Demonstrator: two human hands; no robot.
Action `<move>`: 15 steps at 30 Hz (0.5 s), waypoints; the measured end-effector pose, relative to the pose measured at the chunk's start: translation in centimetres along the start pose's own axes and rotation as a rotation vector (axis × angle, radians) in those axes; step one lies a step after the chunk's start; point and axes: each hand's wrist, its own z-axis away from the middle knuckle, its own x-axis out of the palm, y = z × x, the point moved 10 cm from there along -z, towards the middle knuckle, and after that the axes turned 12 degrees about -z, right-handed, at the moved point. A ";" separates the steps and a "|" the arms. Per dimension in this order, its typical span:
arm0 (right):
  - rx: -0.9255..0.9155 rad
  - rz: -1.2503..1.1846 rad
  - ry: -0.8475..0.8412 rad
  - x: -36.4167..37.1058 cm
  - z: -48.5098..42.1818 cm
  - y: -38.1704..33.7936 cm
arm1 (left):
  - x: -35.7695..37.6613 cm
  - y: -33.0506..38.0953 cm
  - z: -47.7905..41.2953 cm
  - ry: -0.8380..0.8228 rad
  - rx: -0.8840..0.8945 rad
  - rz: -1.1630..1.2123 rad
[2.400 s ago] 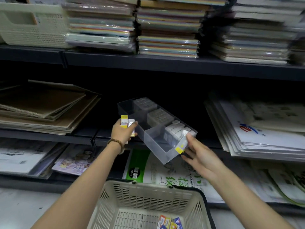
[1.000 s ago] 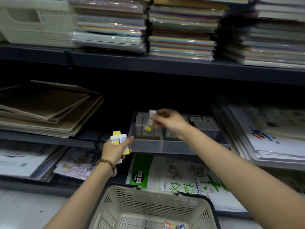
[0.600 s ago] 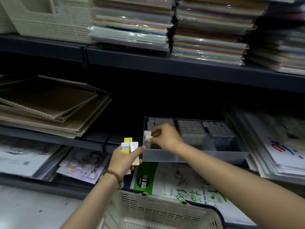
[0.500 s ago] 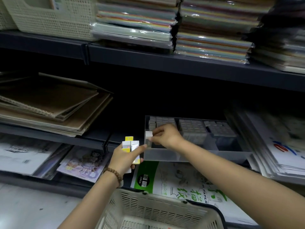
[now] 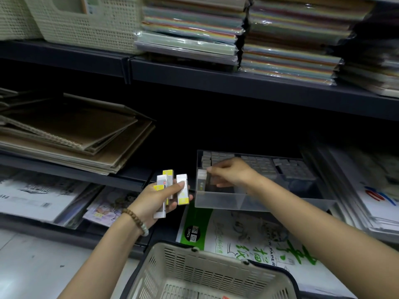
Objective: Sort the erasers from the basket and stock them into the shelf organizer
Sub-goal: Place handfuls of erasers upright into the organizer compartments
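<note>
A clear plastic organizer (image 5: 218, 202) sits on the middle shelf, its back sections filled with rows of pale erasers (image 5: 259, 164). My right hand (image 5: 232, 172) reaches into its front left section and pinches one white eraser (image 5: 202, 176) standing against the left wall. My left hand (image 5: 159, 198) hovers just left of the organizer and grips several white and yellow erasers (image 5: 182, 188) held upright. The cream basket (image 5: 207, 271) stands below, at the bottom of the view.
Brown sketchbooks (image 5: 71, 134) are stacked on the shelf to the left. Drawing paper packs (image 5: 248, 236) lie on the lower shelf under the organizer. More paper (image 5: 367, 190) lies at the right. Coloured paper packs (image 5: 287, 39) and cream baskets (image 5: 86, 18) fill the upper shelf.
The organizer, earlier tilted in my right hand, now rests flat on the shelf. My right hand took one eraser down into the front left section. My left hand kept its erasers.
</note>
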 end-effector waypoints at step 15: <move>0.050 -0.193 -0.201 2.7 4.5 -1.7 | 2.8 0.7 1.2 -0.050 0.028 0.071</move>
